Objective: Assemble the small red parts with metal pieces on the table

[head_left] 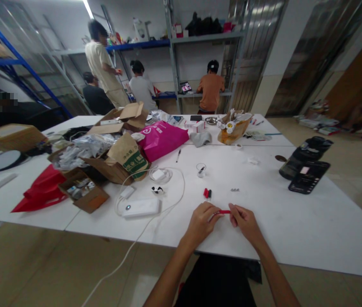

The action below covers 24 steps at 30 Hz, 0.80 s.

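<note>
A slim red stick, like a pen or marker barrel, is held level between my two hands, just above the white table near its front edge. My left hand pinches its left end. At the other end, my right hand is closed on it with thumb and fingertips. Both ends are hidden by the fingers. Just beyond my left hand lie short red and black pieces, resembling marker caps. Several small grey bits lie in a row beyond my right hand.
A white power bank and looped white cable lie to the left. Farther left are an open cardboard box and a pink bag. A phone leans at the right. Several people are in the background.
</note>
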Each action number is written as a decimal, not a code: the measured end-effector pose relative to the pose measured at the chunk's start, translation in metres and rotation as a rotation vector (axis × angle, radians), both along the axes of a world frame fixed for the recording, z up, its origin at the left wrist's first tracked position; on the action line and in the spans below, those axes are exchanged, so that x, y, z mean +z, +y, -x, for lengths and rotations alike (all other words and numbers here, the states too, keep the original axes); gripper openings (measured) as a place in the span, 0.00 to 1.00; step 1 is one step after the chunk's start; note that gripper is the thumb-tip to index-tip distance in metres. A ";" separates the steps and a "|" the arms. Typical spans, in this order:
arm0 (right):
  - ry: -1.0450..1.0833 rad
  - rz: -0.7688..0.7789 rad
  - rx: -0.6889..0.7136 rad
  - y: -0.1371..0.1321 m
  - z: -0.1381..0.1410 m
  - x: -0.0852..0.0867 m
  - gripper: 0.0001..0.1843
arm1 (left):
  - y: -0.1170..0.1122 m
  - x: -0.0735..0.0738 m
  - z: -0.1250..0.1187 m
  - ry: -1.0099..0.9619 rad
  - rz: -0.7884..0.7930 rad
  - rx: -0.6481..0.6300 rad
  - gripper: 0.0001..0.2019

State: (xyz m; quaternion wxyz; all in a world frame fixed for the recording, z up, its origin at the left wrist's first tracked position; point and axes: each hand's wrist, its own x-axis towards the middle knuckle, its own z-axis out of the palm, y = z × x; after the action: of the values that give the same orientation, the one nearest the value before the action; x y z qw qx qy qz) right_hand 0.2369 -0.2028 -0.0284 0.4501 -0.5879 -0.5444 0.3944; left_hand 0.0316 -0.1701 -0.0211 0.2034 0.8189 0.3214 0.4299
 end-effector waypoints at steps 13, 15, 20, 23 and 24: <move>0.209 -0.122 0.002 0.000 -0.001 -0.010 0.21 | -0.001 0.004 -0.001 0.176 -0.019 0.063 0.12; 0.200 -0.140 -0.008 0.000 -0.001 -0.009 0.21 | 0.000 0.004 -0.001 0.128 -0.013 0.076 0.09; 0.128 -0.198 0.022 0.001 -0.001 -0.005 0.18 | 0.000 0.004 0.000 0.123 -0.054 0.054 0.08; 0.123 -0.206 -0.008 0.001 -0.001 -0.005 0.17 | 0.000 0.002 0.000 0.130 -0.063 0.073 0.08; 0.133 -0.204 -0.024 0.000 -0.002 -0.006 0.17 | 0.000 0.002 -0.001 0.130 -0.063 0.083 0.08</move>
State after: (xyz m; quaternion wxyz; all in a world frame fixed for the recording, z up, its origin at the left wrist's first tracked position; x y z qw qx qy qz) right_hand 0.2386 -0.2025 -0.0340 0.5473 -0.5178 -0.5437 0.3697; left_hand 0.0323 -0.1697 -0.0193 0.1383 0.8369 0.3541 0.3938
